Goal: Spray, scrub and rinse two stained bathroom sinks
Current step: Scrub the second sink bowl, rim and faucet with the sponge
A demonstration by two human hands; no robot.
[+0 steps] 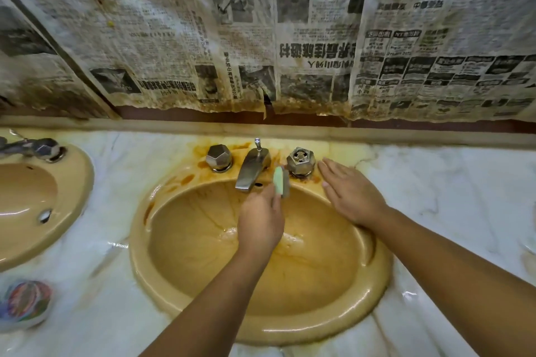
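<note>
- Green foam backed with a grey scouring face: the sponge [280,182] stands on edge at the back of the sink [377,284], toward the bench's [449,182] back edge. It sits between the spout [251,172] and the right knob [300,160].
- It should handle as light, soft and squashy. If wet it probably slips a little, so a pinch across its flat faces low down looks the sound hold. That leaves the top end free to work into the gap.
- The grey face is likely the stiffer, rougher side and the one to turn on the rust-brown stains around the taps. Whether it meets the ceramic here I cannot tell.
- The left hand [261,223] reaches in over the bowl, wrist fairly straight, back of the hand up. Its fingers [275,197] are narrow and clamped on the sponge's lower part, which they hide.
- The right hand [351,194] lies palm down on the sink's back-right rim, just beside the right knob. Its fingers [333,171] are straight and close together and hold nothing; it looks like a brace.
- Orange staining runs across the rim from the left knob [219,157] past the spout. Thin brown streaks fan down the bowl, and some wetness lies at its bottom.
- The second sink [84,182] sits toward the bench's left edge, partly out of frame. A striped round thing [24,301] lies near the front-left corner.
- Stained newspaper [290,38] covers the wall above the back edge.
</note>
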